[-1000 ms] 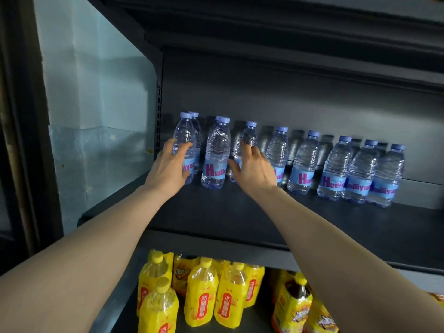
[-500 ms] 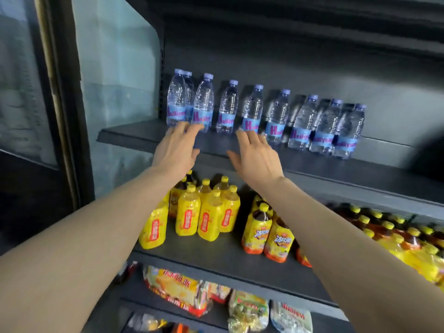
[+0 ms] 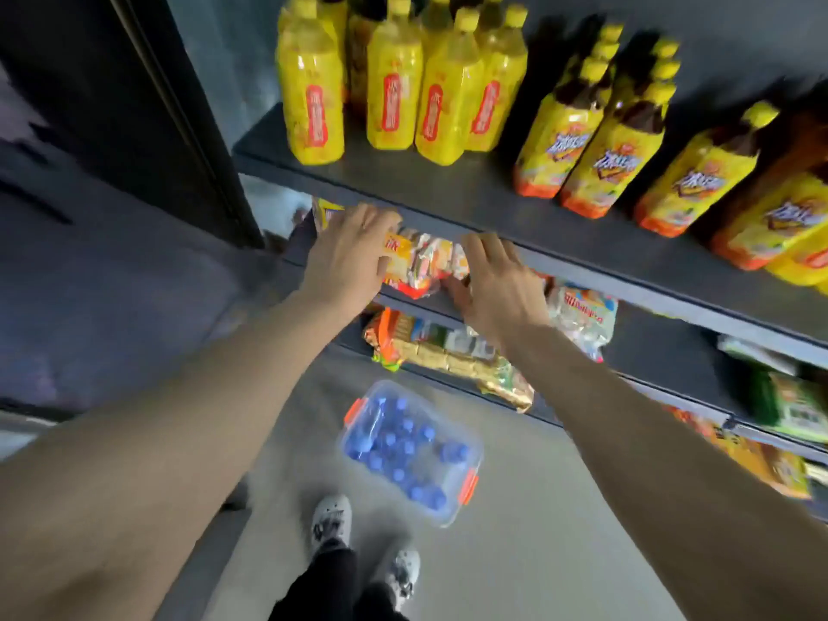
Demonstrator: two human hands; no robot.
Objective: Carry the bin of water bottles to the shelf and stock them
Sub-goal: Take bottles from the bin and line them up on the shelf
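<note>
Bare and empty, both hands hang with fingers spread and nothing held: the left hand (image 3: 347,255) and right hand (image 3: 499,286) are level with the front edge of the shelf (image 3: 448,190) that carries the yellow drink bottles (image 3: 394,87). Snack packets (image 3: 421,262) lie just beyond the fingertips, on the tier under that edge. Far below both palms, on the floor (image 3: 560,531) ahead of the person's shoes (image 3: 331,519), sits the clear plastic bin (image 3: 414,450), packed with water bottles (image 3: 394,445) showing blue caps. Full bottles likely make it heavy and the thin walls somewhat flexible. The orange end latches (image 3: 469,486) mark the short ends, probably the firmest places for a two-handed lift. Single bottles should be smooth and slightly squashy, best taken around the body.
</note>
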